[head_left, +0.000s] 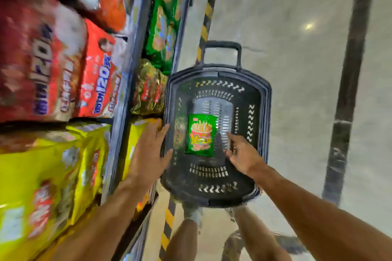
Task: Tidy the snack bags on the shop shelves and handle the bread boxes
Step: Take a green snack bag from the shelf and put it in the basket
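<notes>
Green fries snack bag [201, 135] flat in basket [267, 95] | both hands' fingers spread

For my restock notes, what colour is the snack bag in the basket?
Green, with yellow fries pictured, seen from the head camera: snack bag.

Your single head view, looking steeply down (wide-angle, tilted), close over the basket [216, 133], shelves [125, 95] at left, floor [297, 91] at right.
</notes>
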Tool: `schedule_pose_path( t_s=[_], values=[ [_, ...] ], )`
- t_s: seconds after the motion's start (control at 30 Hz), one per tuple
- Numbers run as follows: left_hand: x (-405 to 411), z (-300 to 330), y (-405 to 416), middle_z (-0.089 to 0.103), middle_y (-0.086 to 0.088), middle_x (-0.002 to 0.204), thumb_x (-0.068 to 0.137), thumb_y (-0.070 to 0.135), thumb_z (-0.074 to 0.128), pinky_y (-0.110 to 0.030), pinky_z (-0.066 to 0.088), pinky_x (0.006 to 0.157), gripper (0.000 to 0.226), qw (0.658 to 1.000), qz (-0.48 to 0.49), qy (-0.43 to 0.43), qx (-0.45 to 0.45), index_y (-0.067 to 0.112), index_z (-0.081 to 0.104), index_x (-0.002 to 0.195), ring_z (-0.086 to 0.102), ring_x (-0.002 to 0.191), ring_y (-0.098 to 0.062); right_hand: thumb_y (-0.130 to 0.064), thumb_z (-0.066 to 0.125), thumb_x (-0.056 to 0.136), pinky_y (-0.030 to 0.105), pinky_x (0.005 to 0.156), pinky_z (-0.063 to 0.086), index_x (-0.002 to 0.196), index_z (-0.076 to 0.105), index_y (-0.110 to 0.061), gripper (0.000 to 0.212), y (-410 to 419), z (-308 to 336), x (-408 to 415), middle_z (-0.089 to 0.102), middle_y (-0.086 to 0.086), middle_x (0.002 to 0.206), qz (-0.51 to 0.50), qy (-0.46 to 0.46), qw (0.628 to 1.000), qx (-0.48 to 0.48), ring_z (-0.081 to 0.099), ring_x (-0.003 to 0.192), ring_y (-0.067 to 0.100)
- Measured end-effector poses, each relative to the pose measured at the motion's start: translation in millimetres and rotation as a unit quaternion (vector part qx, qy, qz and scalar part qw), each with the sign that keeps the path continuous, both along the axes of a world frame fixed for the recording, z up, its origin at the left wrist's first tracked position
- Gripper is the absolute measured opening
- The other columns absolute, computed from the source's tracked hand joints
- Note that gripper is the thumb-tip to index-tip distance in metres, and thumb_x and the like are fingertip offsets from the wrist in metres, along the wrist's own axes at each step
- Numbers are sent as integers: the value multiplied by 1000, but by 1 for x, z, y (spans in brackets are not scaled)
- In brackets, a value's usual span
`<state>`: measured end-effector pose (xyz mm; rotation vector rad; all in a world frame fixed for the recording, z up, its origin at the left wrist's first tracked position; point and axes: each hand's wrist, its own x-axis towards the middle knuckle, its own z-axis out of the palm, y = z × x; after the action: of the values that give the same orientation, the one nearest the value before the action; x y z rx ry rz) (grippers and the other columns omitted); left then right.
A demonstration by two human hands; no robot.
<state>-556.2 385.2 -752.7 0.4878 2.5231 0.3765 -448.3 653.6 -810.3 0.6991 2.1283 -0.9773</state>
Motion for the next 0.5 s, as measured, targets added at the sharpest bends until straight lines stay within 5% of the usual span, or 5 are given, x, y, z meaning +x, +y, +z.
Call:
schedule_pose_path(
  t_s=[0.1,0.23,0.3,0.4,0.5],
  values=[
    [0,90,14,45,-18,157,86,27,77,-57,40,113,69,999,-26,31,0,9,53,149,45,141,-44,-36,64,92,38,108,48,142,56,-25,51,12,110,2,62,6,138,25,30,999,35,61,126,29],
    [11,209,33,51,-21,151,83,37,65,-57,43,110,65,997,-61,38,14,6,61,140,48,139,-45,-26,69,92,37,103,50,136,64,-22,45,23,266,11,67,9,134,51,100,992,59,63,123,31],
    [17,257,43,53,-26,148,81,33,75,-58,42,111,66,995,-91,43,7,5,62,139,51,136,-48,-17,69,92,37,98,49,128,69,-13,36,24,330,20,71,15,126,50,122,989,71,65,117,35],
    [29,298,58,59,-28,140,73,24,87,-66,43,105,67,988,-128,67,47,4,66,134,56,128,-52,-17,66,98,36,100,44,124,71,-5,29,24,386,43,70,18,126,38,146,984,94,63,119,36],
    [36,317,67,49,-13,155,84,45,58,-57,33,118,68,980,-161,77,87,13,59,144,44,144,-40,-22,65,99,33,105,40,135,66,-13,37,26,411,66,66,13,136,19,170,980,104,59,127,33]
  ],
)
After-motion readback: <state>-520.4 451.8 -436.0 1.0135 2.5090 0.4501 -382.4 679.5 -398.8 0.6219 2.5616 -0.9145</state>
